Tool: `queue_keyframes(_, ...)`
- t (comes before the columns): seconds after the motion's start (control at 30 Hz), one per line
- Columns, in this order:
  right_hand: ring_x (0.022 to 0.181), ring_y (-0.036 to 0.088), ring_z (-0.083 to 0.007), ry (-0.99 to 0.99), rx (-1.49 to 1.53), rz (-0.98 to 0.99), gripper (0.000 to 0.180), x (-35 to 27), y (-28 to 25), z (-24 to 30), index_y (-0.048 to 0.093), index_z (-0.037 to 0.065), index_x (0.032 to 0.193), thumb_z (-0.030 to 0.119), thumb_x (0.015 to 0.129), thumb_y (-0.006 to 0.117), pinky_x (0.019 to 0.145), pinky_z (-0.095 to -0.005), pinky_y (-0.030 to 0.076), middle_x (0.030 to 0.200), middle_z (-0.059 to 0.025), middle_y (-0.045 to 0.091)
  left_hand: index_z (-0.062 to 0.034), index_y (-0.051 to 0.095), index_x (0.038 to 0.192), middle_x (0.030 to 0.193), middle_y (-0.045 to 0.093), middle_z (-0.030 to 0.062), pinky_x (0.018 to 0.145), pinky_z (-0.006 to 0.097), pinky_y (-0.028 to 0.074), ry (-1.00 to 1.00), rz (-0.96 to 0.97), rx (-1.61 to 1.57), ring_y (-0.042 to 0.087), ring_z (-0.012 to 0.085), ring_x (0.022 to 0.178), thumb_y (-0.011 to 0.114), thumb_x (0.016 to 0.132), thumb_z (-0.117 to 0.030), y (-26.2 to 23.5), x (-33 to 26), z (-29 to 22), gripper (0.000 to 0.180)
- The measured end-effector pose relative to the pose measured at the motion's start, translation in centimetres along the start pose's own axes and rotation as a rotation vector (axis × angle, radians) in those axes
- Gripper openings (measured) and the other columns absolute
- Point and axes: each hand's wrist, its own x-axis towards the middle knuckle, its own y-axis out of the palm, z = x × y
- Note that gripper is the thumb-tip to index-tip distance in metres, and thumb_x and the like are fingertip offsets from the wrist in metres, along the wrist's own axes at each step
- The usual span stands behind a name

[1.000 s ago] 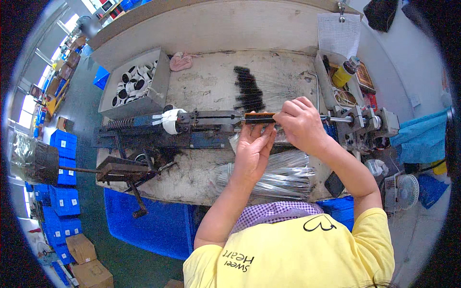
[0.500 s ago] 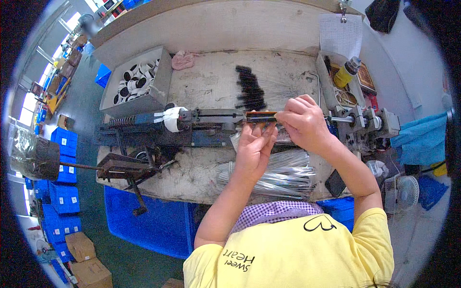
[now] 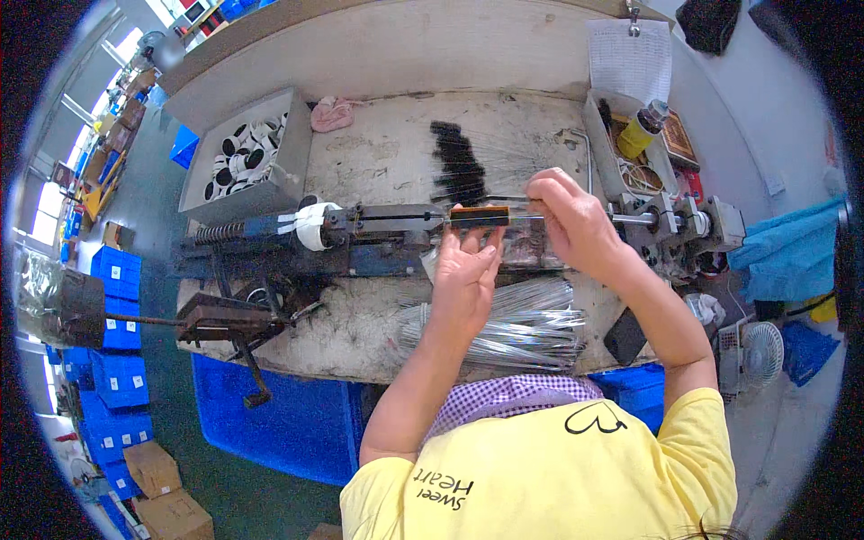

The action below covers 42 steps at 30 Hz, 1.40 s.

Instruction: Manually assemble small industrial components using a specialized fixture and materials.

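Both hands grip one handle: left hand props it from below, right hand pinches its wire end.
It sits on the press; misaligned, I'd risk bending the wire or nipping my fingers.

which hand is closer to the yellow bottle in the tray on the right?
Right. The right hand is at the machine's rod just lower-left of the yellow bottle. The left hand sits further left, under the orange-black handle.

Back left: grey box of black-and-white rings
Back right: yellow bottle
Under bench: blue crates
Far right: small fan
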Motion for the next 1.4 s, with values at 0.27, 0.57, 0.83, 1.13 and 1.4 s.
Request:
queue_keyframes(0.27, 0.082, 0.060, -0.0327, -0.087, -0.125, 0.114, 0.033, -1.4, -0.6, -2.7, 0.060, 0.003, 0.097, -0.005, 0.065, 0.064, 0.074, -0.0407, 0.050, 0.084, -0.0112, 0.062, -0.0094, 0.030, 0.142, 0.138, 0.044, 0.0158, 0.110, 0.037, 0.038, 0.053, -0.016, 0.079, 0.044, 0.0282, 0.130, 0.043, 0.087, 0.018, 0.6, 0.0, 0.4, 0.063)
queue_keyframes(0.57, 0.083, 0.061, -0.0268, -0.172, -0.252, 0.079, 0.029, -2.5, 0.4, -2.4, 0.064, 0.008, 0.091, 0.002, 0.062, 0.067, 0.075, -0.0382, 0.050, 0.084, -0.0058, 0.063, -0.0067, 0.030, 0.139, 0.137, 0.046, 0.0165, 0.108, 0.037, 0.040, 0.011, -0.026, 0.067, 0.045, 0.0293, 0.130, 0.044, 0.089, 0.016, 0.7, -0.6, -0.5, 0.057)
queue_keyframes(0.83, 0.092, 0.066, -0.0239, -0.290, -0.279, -0.110, 0.031, -3.7, -1.4, 0.0, 0.067, 0.004, 0.104, 0.011, 0.073, 0.068, 0.081, -0.0384, 0.052, 0.101, -0.0085, 0.070, -0.0043, 0.033, 0.137, 0.137, 0.046, 0.0171, 0.109, 0.041, 0.037, -0.029, -0.002, 0.157, 0.045, 0.0298, 0.130, 0.049, 0.088, 0.010, 0.9, -0.4, -1.2, 0.053)
queue_keyframes(1.13, 0.076, 0.066, -0.0313, 0.481, -0.123, 0.401, 0.025, -15.1, -3.1, -2.9, 0.065, 0.004, 0.097, 0.015, 0.077, 0.072, 0.067, -0.0369, 0.052, 0.084, -0.0133, 0.067, 0.0010, 0.024, 0.144, 0.140, 0.041, 0.0225, 0.112, 0.044, 0.032, -0.199, -0.216, 0.185, 0.042, 0.0334, 0.132, 0.053, 0.089, 0.007, -0.8, -1.7, 3.2, 0.063)
queue_keyframes(1.4, 0.078, 0.067, -0.0317, 0.640, 0.074, 0.324, 0.021, -17.8, -2.1, -3.3, 0.067, 0.004, 0.095, 0.011, 0.076, 0.072, 0.068, -0.0379, 0.051, 0.084, -0.0157, 0.067, 0.0039, 0.039, 0.136, 0.127, 0.055, 0.0219, 0.098, 0.041, 0.049, -0.127, -0.095, 0.475, 0.057, 0.0336, 0.117, 0.051, 0.092, 0.003, -2.6, -7.8, 2.1, 0.046)
